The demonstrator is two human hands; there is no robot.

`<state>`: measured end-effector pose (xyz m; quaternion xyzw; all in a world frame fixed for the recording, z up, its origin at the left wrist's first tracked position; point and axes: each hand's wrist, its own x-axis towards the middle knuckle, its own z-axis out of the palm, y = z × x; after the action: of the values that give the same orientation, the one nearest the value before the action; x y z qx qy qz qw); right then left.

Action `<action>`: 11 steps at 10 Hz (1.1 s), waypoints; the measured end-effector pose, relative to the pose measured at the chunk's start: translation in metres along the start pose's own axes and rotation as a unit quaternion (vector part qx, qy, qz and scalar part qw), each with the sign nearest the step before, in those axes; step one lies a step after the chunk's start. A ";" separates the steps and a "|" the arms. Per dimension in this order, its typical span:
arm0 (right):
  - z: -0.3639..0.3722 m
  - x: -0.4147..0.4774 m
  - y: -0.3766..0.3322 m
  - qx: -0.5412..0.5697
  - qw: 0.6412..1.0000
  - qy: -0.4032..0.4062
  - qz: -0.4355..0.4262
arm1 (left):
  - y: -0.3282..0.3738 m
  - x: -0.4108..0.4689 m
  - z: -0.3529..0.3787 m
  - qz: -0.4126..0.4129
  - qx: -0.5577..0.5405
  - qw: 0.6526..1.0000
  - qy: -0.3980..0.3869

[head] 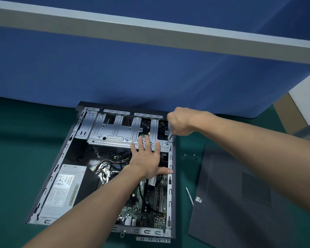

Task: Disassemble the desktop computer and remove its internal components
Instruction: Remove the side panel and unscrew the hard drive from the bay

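The open desktop case (pixel 50 178) lies on its side on the green mat. A silver drive cage (pixel 113 129) spans its far end. My left hand (pixel 148 161) lies flat with spread fingers on the cage's near edge, thumb touching the case's right rail. My right hand (pixel 181 122) grips a screwdriver (pixel 169 136), its tip down on a screw at the cage's right corner. Inside sit the power supply (pixel 64 188) at the left and the motherboard (pixel 149 203) with cables at the right, partly hidden by my left arm.
The removed dark side panel (pixel 240 203) lies on the mat right of the case. A thin silver tool (pixel 189 196) rests between them, and two small screws (pixel 189 155) lie farther back. A blue partition (pixel 132 68) stands right behind the case.
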<state>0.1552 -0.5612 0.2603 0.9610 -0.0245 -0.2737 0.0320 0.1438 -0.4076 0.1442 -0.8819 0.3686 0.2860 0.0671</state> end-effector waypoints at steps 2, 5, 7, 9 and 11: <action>-0.001 -0.002 0.001 -0.023 0.998 0.028 -0.060 | 0.000 -0.001 -0.001 -0.001 -0.004 1.000 -0.005; 0.000 0.002 -0.014 0.033 0.998 0.043 0.036 | 0.000 -0.002 -0.002 -0.002 -0.010 1.000 -0.005; -0.004 -0.003 -0.011 0.047 0.998 0.052 0.006 | 0.000 -0.004 -0.002 0.002 -0.010 1.000 0.000; 0.004 -0.003 -0.008 0.047 0.998 0.027 -0.011 | 0.000 -0.005 -0.001 0.005 -0.014 1.000 0.006; 0.001 -0.001 -0.008 0.024 0.996 0.077 0.032 | -0.001 -0.003 0.001 0.005 -0.014 1.000 0.013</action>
<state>0.1539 -0.5530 0.2592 0.9785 -0.0593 -0.1967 0.0198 0.1422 -0.4046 0.1453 -0.8845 0.3703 0.2797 0.0484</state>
